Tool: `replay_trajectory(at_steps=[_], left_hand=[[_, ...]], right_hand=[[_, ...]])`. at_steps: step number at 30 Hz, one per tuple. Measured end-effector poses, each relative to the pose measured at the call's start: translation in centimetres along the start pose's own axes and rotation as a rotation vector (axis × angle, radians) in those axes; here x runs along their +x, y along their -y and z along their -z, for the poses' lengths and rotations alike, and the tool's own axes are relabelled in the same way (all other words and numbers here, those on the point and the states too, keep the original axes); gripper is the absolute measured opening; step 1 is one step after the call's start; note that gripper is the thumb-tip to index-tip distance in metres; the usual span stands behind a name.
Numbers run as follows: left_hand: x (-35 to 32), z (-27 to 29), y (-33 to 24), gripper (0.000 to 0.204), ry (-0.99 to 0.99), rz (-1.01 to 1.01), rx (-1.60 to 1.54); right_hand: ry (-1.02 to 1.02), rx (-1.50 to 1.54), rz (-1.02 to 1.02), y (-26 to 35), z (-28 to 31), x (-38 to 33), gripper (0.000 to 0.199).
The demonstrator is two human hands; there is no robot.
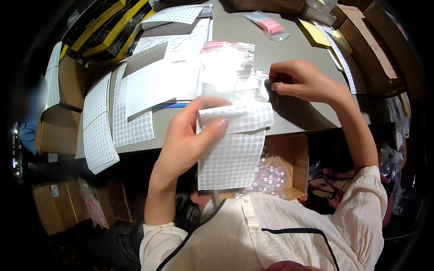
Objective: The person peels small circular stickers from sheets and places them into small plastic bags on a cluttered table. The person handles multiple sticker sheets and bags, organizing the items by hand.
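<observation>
My left hand (190, 131) grips a white sheet of round stickers (230, 158), thumb on top, with the sheet's upper part folded over toward me. The sheet hangs past the table's near edge. Just right of a stack of small clear zip bags (226, 63), my right hand (300, 81) is closed, fingertips bent inward. Whether anything sits between its fingertips I cannot make out. Loose clear bags (257, 86) lie beside those fingers, partly washed out by glare. Below the sheet, an open cardboard box (296, 167) holds several small bags with white round labels.
More sticker sheets (97, 126) lie at the table's left, one bundle overhanging the edge. Papers and a folder (181, 83) cover the middle left. A pack with red-edged bags (270, 26) lies at the back. Cardboard boxes (368, 40) line the right, near a yellow paper (314, 32).
</observation>
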State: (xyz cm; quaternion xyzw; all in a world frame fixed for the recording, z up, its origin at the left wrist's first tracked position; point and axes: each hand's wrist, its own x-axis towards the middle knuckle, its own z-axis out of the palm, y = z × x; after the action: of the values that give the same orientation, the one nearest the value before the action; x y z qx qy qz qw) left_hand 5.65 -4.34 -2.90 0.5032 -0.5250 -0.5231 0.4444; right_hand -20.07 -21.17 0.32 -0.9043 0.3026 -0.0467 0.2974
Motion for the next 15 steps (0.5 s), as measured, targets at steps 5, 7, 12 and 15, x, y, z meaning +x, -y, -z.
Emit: replay_trajectory(at_steps=[5, 7, 12, 15], left_hand=[[0.5, -0.3, 0.4, 0.028, -0.015, -0.033, -0.04], [0.5, -0.7, 0.4, 0.026, -0.041, -0.053, -0.052], [1.0, -1.6, 1.3, 0.02, -0.098, -0.14, 0.044], [1.2, -2.1, 1.3, 0.017, -0.113, -0.148, 0.086]], right_hand=[[-0.058, -0.32, -0.126, 0.6, 0.1, 0.8, 0.027], [-0.093, -0.46, -0.238, 1.0, 0.3, 0.6, 0.03], [-0.267, -0.023, 0.168, 3.2, -1.4, -0.9, 0.022], [-0.242, 0.048, 0.361, 5.4, -2.7, -1.6, 0.021]])
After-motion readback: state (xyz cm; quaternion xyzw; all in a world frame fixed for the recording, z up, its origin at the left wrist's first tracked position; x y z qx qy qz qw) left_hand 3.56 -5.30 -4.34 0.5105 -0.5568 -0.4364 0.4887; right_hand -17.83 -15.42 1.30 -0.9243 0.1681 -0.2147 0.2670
